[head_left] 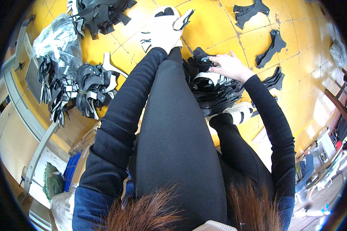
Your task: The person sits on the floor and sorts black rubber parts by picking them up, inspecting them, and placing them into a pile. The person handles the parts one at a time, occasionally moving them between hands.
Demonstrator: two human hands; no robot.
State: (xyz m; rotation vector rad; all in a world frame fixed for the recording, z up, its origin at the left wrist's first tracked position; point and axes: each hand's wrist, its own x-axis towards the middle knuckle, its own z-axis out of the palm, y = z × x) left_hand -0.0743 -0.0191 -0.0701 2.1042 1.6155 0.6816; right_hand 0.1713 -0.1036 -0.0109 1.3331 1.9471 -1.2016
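Observation:
My left hand [166, 35] reaches down past my knee to the floor beside a white shoe [164, 12] with black patches. Strong glare washes out its fingers. A small white cut piece with a black edge [184, 20] sits right against that hand; whether it is gripped does not show. My right hand [230, 66] is over a stack of dark cut pieces [216, 94], its fingers and thumb spread apart. Its fingertips touch or hover just above dark pieces [199, 57] at the far side of the stack. Some pieces show white undersides.
Bundles of black and white pieces [90, 90] lie left, next to a clear plastic bag [59, 40]. Another dark heap [104, 15] is farther off. Small stacks of dark pieces [272, 48] lie right on the yellow tiles. A metal frame [21, 104] runs along the left.

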